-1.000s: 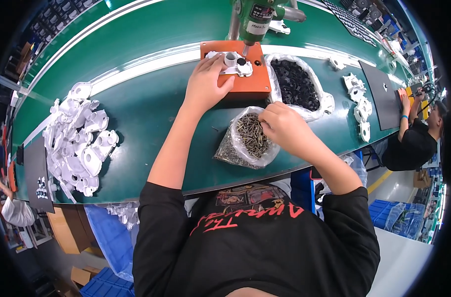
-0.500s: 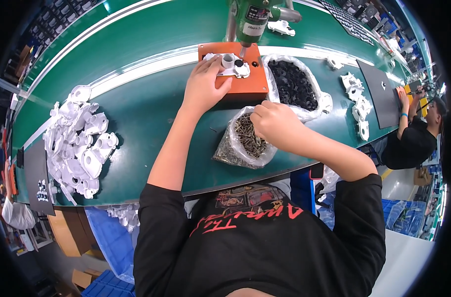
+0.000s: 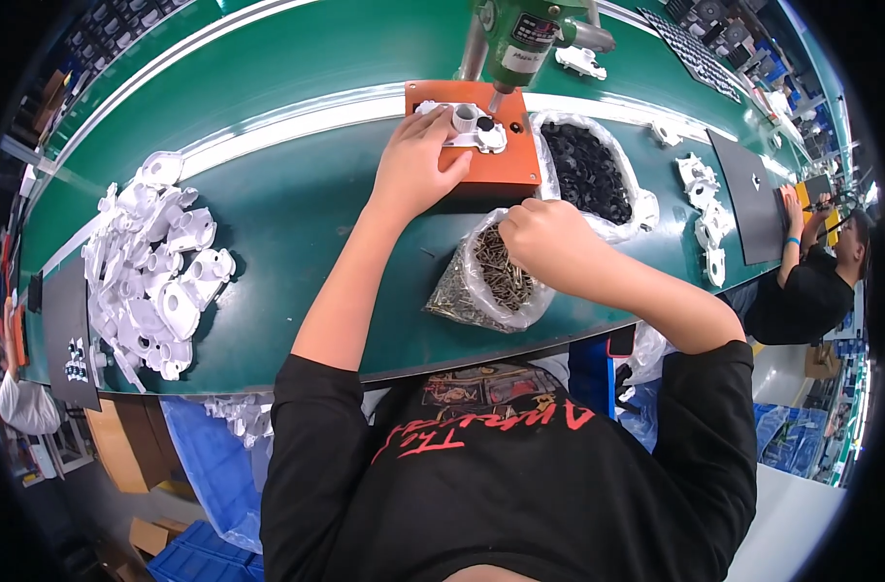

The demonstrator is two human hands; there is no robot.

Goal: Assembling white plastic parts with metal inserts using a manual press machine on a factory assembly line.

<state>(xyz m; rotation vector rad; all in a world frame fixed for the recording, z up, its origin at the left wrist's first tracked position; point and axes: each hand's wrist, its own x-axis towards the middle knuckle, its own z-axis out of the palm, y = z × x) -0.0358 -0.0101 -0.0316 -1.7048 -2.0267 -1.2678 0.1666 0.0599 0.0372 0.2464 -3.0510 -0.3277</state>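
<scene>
On the orange fixture block [image 3: 481, 173] lies a white plastic housing part [image 3: 494, 140] with a round collar and a black piece set in it. My left hand [image 3: 418, 165] lies over its left end, fingers curled on it and thumb apart at the block's front edge. My right hand [image 3: 551, 239] is closed in a pinch at the rim of a clear plastic bag of screws [image 3: 504, 275]. Its fingertips are hidden, so what they hold cannot be made out. Above the block stands a green press-like machine head [image 3: 526, 44], its tip beside the part.
Behind my right hand is a bag of black plastic pieces [image 3: 588, 173]. White parts form a heap [image 3: 151, 281] at the left and a row [image 3: 704, 209] at the right. A black mat [image 3: 748, 199] and a person at work [image 3: 809, 281] are farther right.
The whole view has shifted slightly, with the bench sliding right in the picture. My left hand stays on the white part, and my right hand stays pinched at the screw bag.
</scene>
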